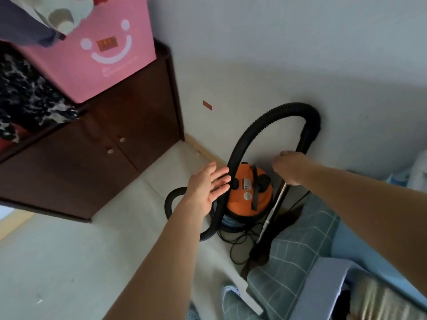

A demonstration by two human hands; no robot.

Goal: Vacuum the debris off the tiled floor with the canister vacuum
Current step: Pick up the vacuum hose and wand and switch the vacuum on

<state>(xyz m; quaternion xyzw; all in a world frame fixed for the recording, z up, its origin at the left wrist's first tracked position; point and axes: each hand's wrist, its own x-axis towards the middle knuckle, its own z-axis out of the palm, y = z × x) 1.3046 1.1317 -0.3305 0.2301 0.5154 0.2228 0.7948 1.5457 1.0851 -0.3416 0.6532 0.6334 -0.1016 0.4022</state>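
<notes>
Floor tiles (69, 262), pale and glossy, fill the lower left of the frame, with a speck of debris (39, 301) near the bottom left edge. Above them, at left centre, stands a dark wooden cabinet (129, 125) with two small pale knobs. A pink fabric bin (108, 65) sits on it at upper left, printed with a white smiling face and a line of small white writing too blurred to read. A bed with a green checked cover (295, 245) fills the lower right.

At centre, against the white wall, stands the canister vacuum (249, 192), orange on top and blue-grey below; its white labels carry print too small to make out. Its black ribbed hose (277, 114) arches above it, and the metal wand (275, 211) leans just right of the canister.

The left hand (208, 188) is open-palmed with fingers straight and slightly spread, fingertips at the hose just left of the canister; whether they touch it is unclear. The right hand (288, 167) has its fingers curled at the top of the wand, seemingly round it, though the grip itself is hidden.
</notes>
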